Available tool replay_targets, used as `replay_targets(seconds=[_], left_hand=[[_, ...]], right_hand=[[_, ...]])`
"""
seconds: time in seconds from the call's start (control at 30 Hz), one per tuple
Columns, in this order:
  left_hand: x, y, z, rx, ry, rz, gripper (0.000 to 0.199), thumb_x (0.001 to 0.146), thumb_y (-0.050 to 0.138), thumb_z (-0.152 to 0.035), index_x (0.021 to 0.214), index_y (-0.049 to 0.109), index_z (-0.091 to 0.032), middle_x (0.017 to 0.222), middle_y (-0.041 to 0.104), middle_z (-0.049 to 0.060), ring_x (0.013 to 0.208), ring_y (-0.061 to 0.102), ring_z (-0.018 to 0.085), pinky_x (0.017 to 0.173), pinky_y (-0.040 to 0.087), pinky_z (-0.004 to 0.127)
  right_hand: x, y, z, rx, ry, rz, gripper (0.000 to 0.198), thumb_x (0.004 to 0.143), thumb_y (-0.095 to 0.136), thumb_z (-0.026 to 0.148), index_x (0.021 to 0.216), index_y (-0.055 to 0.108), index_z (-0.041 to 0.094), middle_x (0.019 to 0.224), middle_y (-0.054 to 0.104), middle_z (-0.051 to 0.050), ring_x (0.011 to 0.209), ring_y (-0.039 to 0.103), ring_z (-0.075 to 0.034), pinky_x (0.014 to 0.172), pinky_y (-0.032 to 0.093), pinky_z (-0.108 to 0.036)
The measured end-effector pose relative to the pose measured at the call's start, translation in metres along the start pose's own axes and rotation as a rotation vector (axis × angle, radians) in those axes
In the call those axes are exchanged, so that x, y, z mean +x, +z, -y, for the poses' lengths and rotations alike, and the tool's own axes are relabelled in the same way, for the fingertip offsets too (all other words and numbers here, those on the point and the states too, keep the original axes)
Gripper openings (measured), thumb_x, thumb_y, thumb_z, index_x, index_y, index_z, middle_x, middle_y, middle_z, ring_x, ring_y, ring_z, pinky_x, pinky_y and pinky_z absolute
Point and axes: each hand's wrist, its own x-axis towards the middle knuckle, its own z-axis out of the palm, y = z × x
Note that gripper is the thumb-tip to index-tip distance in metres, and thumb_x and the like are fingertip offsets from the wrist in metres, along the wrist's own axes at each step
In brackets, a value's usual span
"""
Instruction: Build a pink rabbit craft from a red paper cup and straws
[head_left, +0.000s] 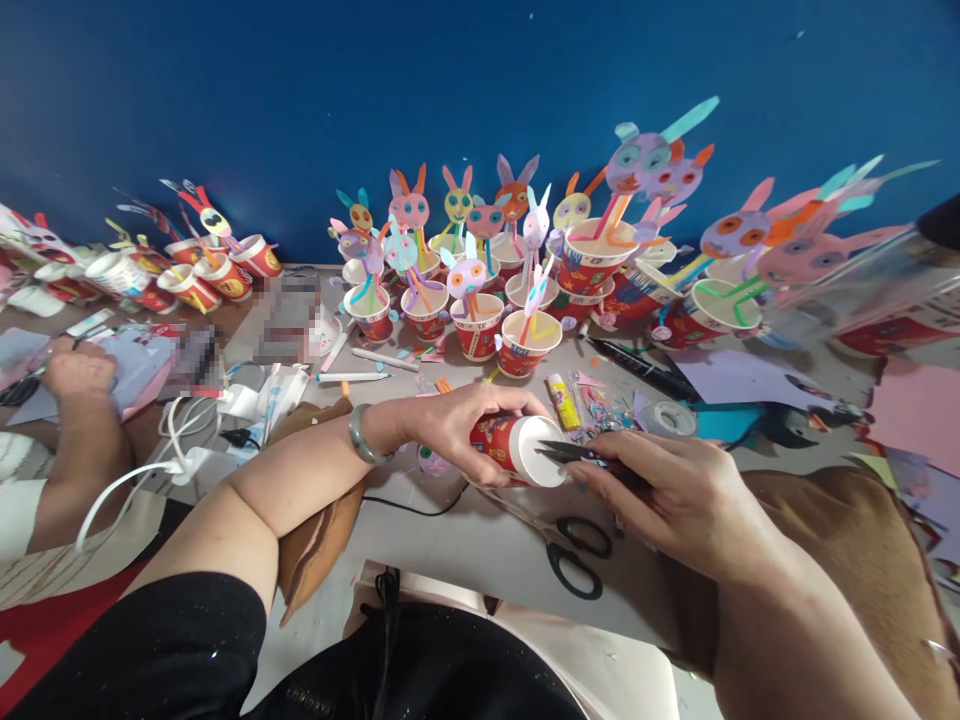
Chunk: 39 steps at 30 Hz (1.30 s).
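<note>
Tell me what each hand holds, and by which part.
Left hand: a round red-and-white paper cup, gripped around its side wall. Right hand: a slim black pointed tool, gripped toward its rear, its tip left bare.

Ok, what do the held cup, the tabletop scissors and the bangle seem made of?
Cup: probably paper, printed red wall, plain white base. Scissors: handles likely plastic, being smooth black; blades probably metal, from their grey look. Bangle: perhaps stone or glass, pale grey-green and shiny; unclear.

1 head camera looks forward and down, above the table (480,552).
</note>
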Motion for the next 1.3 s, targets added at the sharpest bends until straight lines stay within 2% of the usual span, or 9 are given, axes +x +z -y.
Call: replay_targets(seconds=[0.23, 0.37, 0.67, 0.8, 0.97, 1.3], left_hand=[[0.001, 0.005, -0.003, 0.187, 0.018, -0.202, 0.061, 0.064, 0.085, -0.031, 0.118, 0.064, -0.015, 0.115, 0.072, 0.012, 0.104, 0.07, 0.026, 0.094, 0.055, 0.037], [0.001, 0.005, -0.004, 0.207, 0.018, -0.244, 0.058, 0.067, 0.083, -0.032, 0.118, 0.063, -0.015, 0.115, 0.071, 0.013, 0.105, 0.069, 0.026, 0.095, 0.054, 0.037], [-0.001, 0.004, -0.003, 0.011, -0.019, -0.129, 0.06, 0.065, 0.088, -0.031, 0.118, 0.065, -0.015, 0.109, 0.072, 0.011, 0.093, 0.07, 0.022, 0.082, 0.056, 0.031], [0.0, 0.002, -0.006, -0.088, -0.084, -0.073, 0.06, 0.06, 0.09, -0.033, 0.113, 0.068, -0.015, 0.106, 0.074, 0.011, 0.096, 0.071, 0.025, 0.086, 0.057, 0.034], [0.0, 0.0, -0.01, -0.192, -0.072, -0.01, 0.056, 0.06, 0.089, -0.034, 0.109, 0.071, -0.015, 0.103, 0.075, 0.009, 0.095, 0.071, 0.025, 0.09, 0.057, 0.035], [0.001, -0.005, -0.01, -0.263, -0.131, 0.086, 0.055, 0.056, 0.088, -0.034, 0.104, 0.073, -0.014, 0.103, 0.075, 0.009, 0.095, 0.071, 0.026, 0.091, 0.057, 0.035]], right_hand=[[-0.003, 0.006, 0.001, -0.227, 0.036, -0.045, 0.025, 0.105, 0.058, 0.033, 0.087, 0.064, 0.017, 0.064, 0.064, 0.0, 0.049, 0.06, -0.012, 0.049, 0.041, -0.025], [-0.002, 0.009, 0.003, -0.302, 0.043, -0.074, 0.029, 0.106, 0.056, 0.034, 0.084, 0.065, 0.016, 0.064, 0.066, -0.001, 0.05, 0.062, -0.013, 0.049, 0.039, -0.026], [-0.004, 0.007, 0.006, -0.236, 0.047, -0.07, 0.029, 0.106, 0.057, 0.034, 0.083, 0.064, 0.018, 0.062, 0.063, 0.001, 0.049, 0.058, -0.011, 0.05, 0.038, -0.025], [-0.004, 0.006, 0.006, -0.182, 0.027, -0.061, 0.027, 0.105, 0.058, 0.033, 0.083, 0.064, 0.019, 0.063, 0.066, 0.0, 0.05, 0.059, -0.011, 0.052, 0.04, -0.025], [-0.003, 0.004, 0.007, -0.121, 0.014, -0.058, 0.026, 0.105, 0.058, 0.032, 0.083, 0.065, 0.02, 0.061, 0.064, 0.0, 0.05, 0.058, -0.012, 0.052, 0.041, -0.026], [-0.001, 0.005, 0.006, 0.019, 0.03, -0.03, 0.02, 0.103, 0.061, 0.029, 0.085, 0.063, 0.02, 0.065, 0.066, 0.0, 0.051, 0.057, -0.011, 0.052, 0.041, -0.024]])
